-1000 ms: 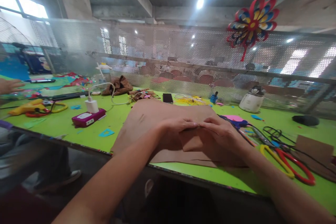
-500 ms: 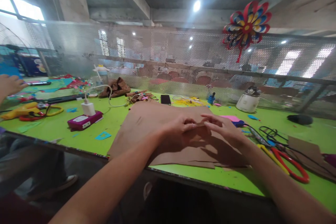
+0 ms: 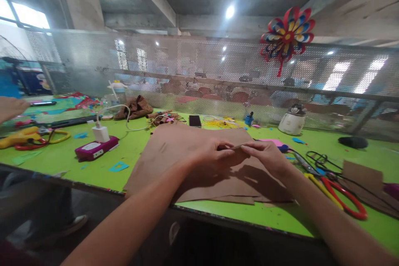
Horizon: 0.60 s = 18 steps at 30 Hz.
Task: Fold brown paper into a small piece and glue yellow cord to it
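Note:
Both my hands meet above a stack of brown paper sheets [image 3: 174, 149] on the green table [image 3: 62, 156]. My left hand [image 3: 212, 156] and my right hand [image 3: 266, 156] pinch a small folded brown paper piece [image 3: 238, 146] between their fingertips; it is held edge-on and looks thin. Both hands are closed on it, a little above the sheets.
Red-and-yellow scissors [image 3: 339, 189] and black cables lie to the right beside a cardboard piece [image 3: 363, 174]. A pink box with a white charger [image 3: 95, 145] sits to the left, a yellow glue gun [image 3: 18, 138] farther left. Another person's hand [image 3: 11, 108] shows at the left edge. A paper pinwheel [image 3: 286, 35] hangs on the mesh fence.
The small brown piece, pressed flat under my hands a second ago, is now lifted and held edge-on between my fingertips. The view has shifted slightly.

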{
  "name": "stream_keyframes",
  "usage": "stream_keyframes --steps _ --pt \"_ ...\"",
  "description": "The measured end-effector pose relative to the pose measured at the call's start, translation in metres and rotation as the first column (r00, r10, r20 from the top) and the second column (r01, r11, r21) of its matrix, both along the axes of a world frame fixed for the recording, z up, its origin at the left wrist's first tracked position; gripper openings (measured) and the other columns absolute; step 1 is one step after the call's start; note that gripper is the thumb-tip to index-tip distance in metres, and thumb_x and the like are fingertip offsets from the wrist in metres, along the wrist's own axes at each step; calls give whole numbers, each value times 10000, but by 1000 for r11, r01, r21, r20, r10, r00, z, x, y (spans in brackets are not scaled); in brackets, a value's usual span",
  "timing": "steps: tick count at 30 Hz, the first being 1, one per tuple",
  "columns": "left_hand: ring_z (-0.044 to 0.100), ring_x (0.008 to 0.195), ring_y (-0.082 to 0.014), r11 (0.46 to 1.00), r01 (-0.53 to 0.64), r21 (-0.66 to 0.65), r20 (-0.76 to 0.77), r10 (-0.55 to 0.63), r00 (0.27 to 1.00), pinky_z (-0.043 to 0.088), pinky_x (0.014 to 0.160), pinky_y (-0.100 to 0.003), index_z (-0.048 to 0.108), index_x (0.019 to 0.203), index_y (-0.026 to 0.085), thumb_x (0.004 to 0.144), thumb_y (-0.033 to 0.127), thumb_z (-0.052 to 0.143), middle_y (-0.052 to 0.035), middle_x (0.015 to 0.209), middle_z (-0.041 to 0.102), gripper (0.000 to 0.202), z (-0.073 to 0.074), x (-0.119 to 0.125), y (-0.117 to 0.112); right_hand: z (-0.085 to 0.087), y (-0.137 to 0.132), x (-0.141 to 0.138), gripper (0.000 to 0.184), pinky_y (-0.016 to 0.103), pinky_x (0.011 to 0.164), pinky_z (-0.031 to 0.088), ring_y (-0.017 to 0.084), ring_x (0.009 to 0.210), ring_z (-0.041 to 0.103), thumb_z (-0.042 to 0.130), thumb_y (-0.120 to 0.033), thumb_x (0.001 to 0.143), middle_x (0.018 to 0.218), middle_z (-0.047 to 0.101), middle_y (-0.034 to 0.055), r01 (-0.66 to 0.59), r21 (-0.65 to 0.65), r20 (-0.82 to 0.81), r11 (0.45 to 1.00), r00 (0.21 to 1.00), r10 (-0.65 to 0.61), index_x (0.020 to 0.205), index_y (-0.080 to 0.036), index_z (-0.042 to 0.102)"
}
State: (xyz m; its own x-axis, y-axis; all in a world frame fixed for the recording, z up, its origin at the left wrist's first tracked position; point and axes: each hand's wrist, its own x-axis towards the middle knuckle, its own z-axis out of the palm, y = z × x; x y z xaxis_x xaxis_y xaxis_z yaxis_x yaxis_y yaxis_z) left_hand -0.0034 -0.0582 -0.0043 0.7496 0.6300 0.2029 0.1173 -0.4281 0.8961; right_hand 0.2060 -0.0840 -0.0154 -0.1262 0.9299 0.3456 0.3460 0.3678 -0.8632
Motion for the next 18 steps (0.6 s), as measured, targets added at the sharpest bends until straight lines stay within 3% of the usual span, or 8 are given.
stream_keyframes --steps 3,6,10,14,18 --pt "504 664 -125 998 5 -65 -2 -5 1000 385 594 -241 600 1044 144 834 347 410 -63 861 633 348 -7 0 2 1 -1 -1 255 279 643 431 156 688 548 642 -388 705 731 660 28 11 43 17 999 1000 -11 795 -161 714" --pt "491 651 -123 991 -59 122 -77 69 995 360 571 -231 654 927 147 825 353 440 -53 807 637 314 -8 -1 10 1 -1 -1 259 273 616 439 149 653 550 637 -398 704 708 659 23 32 63 39 998 999 -35 778 -162 711" --pt "493 651 -115 924 -79 374 -136 138 981 347 576 -212 672 891 141 820 367 472 -21 747 634 309 -5 -2 21 2 -2 -1 280 291 691 473 174 750 593 627 -399 715 826 686 41 10 66 84 998 996 -15 866 -176 705" --pt "495 643 -104 888 -60 456 -138 137 981 358 592 -201 664 912 147 850 377 430 -11 736 632 334 -9 0 24 1 -4 -3 387 284 624 488 171 715 607 618 -408 727 822 684 51 3 81 119 997 993 -13 1035 -175 636" --pt "521 716 -128 881 -58 470 -146 142 979 385 661 -218 659 944 165 853 377 433 -31 818 652 323 -9 1 22 3 -6 -6 311 294 653 499 180 745 618 604 -410 739 832 691 52 -7 135 154 991 988 -14 936 -178 669"
